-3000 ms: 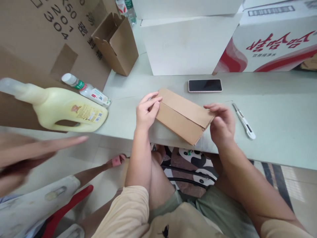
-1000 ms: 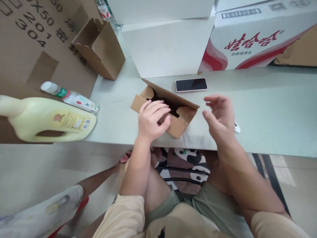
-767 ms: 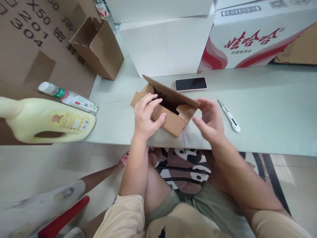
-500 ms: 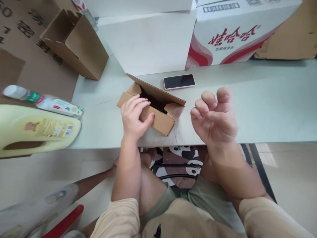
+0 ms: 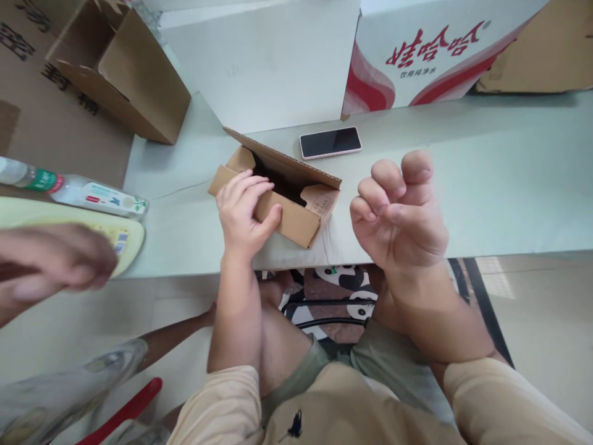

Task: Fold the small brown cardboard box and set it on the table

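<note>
A small brown cardboard box (image 5: 296, 220) lies tilted at an angle near the table's front edge, its lid flap raised at the back and its inside dark. My left hand (image 5: 244, 213) holds the box's front left side, fingers over the upper edge and thumb against the front wall. To the right of the box, my right hand (image 5: 399, 213) is raised, palm towards me. Its fingers are curled, and the thumb tip meets a fingertip; nothing shows between them. A phone (image 5: 330, 143) with a dark screen lies behind the box.
Another person's hand (image 5: 60, 259) is at the left, over a yellow jug (image 5: 132, 238). A clear bottle (image 5: 102, 198) lies behind it. An upright open carton (image 5: 143, 74), a white box (image 5: 273, 68) and a red-and-white carton (image 5: 417, 62) line the table's back.
Another person's hand has come in from the left, over the yellow jug. The view has shifted slightly. My hands keep nearly the same poses, the left still on the cardboard box.
</note>
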The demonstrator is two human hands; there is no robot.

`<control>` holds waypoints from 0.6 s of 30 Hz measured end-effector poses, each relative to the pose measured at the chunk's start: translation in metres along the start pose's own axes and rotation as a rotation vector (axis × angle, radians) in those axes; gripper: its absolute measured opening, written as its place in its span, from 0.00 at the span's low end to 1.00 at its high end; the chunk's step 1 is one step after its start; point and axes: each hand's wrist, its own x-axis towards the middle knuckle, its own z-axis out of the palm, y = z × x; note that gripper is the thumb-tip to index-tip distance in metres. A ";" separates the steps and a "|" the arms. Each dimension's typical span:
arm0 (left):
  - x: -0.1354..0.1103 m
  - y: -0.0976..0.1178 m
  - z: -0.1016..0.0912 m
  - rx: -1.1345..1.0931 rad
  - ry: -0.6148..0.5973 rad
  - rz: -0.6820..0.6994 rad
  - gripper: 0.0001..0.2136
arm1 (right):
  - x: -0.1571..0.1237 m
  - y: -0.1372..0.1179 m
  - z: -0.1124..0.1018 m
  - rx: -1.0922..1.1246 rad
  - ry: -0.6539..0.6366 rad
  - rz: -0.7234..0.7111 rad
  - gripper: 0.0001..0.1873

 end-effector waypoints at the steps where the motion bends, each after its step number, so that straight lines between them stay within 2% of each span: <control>1: 0.002 0.002 -0.003 -0.004 -0.001 -0.018 0.18 | 0.000 0.000 0.000 0.007 0.001 -0.001 0.24; 4: 0.025 0.025 -0.022 -0.073 -0.087 -0.070 0.20 | 0.000 -0.001 0.003 0.024 0.018 0.006 0.24; 5: 0.039 0.038 -0.031 -0.148 -0.220 -0.065 0.21 | 0.000 -0.001 0.005 0.031 0.022 0.009 0.24; 6: 0.055 0.053 -0.040 -0.257 -0.448 0.003 0.20 | 0.000 -0.001 0.006 0.043 0.025 0.007 0.24; 9: 0.096 0.096 -0.053 -0.483 -0.721 0.224 0.12 | 0.000 0.000 0.010 0.086 0.020 -0.018 0.23; 10: 0.104 0.105 -0.053 -0.534 -0.754 0.249 0.10 | 0.000 0.000 0.011 0.090 0.019 -0.024 0.23; 12: 0.109 0.115 -0.047 -0.492 -0.781 0.257 0.11 | -0.001 0.002 0.012 0.087 0.021 -0.024 0.23; 14: 0.106 0.113 -0.040 -0.467 -0.787 0.228 0.11 | -0.001 0.004 0.012 0.099 0.018 -0.015 0.24; 18: 0.099 0.097 -0.033 -0.599 -0.774 0.242 0.07 | -0.003 0.008 0.015 0.178 -0.026 0.016 0.23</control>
